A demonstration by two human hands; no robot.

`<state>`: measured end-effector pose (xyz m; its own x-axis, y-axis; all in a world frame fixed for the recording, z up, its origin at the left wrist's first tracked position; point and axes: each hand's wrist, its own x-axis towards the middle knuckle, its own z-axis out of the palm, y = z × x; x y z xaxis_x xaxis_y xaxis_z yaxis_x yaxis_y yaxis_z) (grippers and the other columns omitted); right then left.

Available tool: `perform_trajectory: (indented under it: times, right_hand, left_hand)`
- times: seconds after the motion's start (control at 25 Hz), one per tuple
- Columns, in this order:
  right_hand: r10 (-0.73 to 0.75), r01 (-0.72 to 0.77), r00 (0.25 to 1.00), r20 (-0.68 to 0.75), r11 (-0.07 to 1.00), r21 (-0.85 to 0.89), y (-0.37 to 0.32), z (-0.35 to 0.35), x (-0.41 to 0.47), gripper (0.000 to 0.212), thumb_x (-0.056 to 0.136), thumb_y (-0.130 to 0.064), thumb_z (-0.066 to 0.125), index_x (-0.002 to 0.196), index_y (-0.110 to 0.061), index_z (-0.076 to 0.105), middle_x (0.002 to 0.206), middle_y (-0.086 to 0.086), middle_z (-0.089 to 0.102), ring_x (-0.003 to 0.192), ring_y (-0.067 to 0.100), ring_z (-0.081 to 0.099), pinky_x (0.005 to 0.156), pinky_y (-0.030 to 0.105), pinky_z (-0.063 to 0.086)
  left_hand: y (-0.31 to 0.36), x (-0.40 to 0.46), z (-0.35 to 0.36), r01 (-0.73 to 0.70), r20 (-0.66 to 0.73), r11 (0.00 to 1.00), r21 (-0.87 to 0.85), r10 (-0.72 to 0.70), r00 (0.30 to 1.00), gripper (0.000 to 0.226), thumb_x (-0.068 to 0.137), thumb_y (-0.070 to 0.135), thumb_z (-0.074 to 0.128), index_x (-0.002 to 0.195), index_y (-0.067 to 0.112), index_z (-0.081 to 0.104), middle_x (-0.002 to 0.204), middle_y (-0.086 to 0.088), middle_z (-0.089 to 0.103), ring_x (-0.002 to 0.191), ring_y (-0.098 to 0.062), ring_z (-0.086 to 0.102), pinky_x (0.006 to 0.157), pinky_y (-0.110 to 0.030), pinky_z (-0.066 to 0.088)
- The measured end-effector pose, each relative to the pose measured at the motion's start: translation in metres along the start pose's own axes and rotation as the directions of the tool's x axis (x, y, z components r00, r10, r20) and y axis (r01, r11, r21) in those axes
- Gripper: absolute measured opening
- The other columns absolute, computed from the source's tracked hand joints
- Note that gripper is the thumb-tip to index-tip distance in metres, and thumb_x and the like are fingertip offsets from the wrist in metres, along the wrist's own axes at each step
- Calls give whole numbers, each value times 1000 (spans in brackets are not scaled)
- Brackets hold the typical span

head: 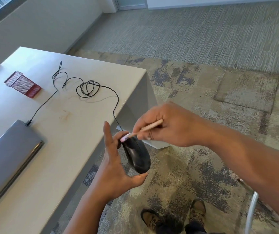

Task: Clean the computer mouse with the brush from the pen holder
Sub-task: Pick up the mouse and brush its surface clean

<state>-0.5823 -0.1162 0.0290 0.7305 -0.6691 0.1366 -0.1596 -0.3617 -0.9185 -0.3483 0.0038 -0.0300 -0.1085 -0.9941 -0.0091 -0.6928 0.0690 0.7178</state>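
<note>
A black wired computer mouse [137, 156] is held in the air beside the table's right edge. My left hand [114, 166] grips it between thumb and fingers, index finger stretched up. My right hand [165, 127] pinches a thin brush [142, 130] with a pale wooden handle. Its pink bristle tip touches the front end of the mouse. A red mesh pen holder [23, 84] lies tipped on its side at the far left of the table.
The mouse's black cable [88, 88] loops across the white table [71, 125] and plugs into a closed grey laptop [6, 159] at the left. Patterned carpet and my shoes [174, 215] lie below. A white chair leg [252, 211] stands at the lower right.
</note>
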Motion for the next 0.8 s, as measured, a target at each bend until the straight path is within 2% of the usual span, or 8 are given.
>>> perform_trajectory:
  times: [0.08,0.16,0.24,0.32,0.52,0.6,0.68,0.8]
  right_hand:
    - [-21,28,997,79,995,-91,-6,-2,2,15,88,-20,79,102,-24,81,85,-7,76,75,9,69,67,22,54]
    - [-25,38,994,111,992,-122,-10,-1,6,16,87,-17,77,102,-24,81,85,-6,76,75,11,70,69,22,54]
    - [-19,38,991,129,989,-143,-14,1,11,17,87,-15,75,100,-24,81,86,-3,76,76,13,71,72,30,55]
    - [-11,41,986,169,983,-177,-19,2,17,18,86,-14,73,99,-24,81,88,-5,77,78,10,71,74,30,55]
    - [33,44,950,311,970,-238,-29,6,25,18,80,-11,71,90,-24,80,87,-9,75,72,1,67,65,20,54]
    - [50,33,936,348,972,-231,-31,6,26,18,79,-10,71,87,-23,80,84,-8,76,67,-1,65,60,18,50]
    - [73,5,923,377,979,-203,-31,7,26,18,77,-9,71,85,-23,79,78,-8,76,60,-1,63,55,15,46]
    - [98,-23,906,413,983,-181,-32,7,24,18,74,-8,71,83,-22,79,70,-9,73,55,0,60,52,15,44]
  left_hand:
    - [0,0,-1,-1,9,1000,26,0,1000,168,62,48,97,161,49,-38,157,11,48,146,-11,49,119,-27,36]
    - [1,0,0,-2,7,998,69,2,1000,167,61,53,94,159,49,-41,156,28,43,139,-14,48,116,-36,35]
    - [2,0,1,7,-2,994,109,-7,1000,166,59,59,89,157,50,-44,148,53,32,127,-6,38,108,-26,30]
    - [4,1,1,21,0,989,147,-21,1000,166,56,60,87,156,50,-46,141,64,24,112,6,30,99,-19,27]
    - [8,3,0,55,30,980,193,-62,998,168,52,58,86,156,50,-45,138,65,25,108,7,31,96,-16,29]
    - [8,3,0,48,29,975,216,-55,998,168,53,58,86,157,49,-45,140,63,27,114,28,28,95,-17,30]
    - [10,4,-2,45,11,969,243,-50,999,166,52,60,84,157,48,-45,139,66,22,125,41,12,96,-17,31]
    - [14,5,-3,65,8,970,233,-69,998,165,54,60,83,156,48,-46,140,55,34,120,31,27,112,-6,18]
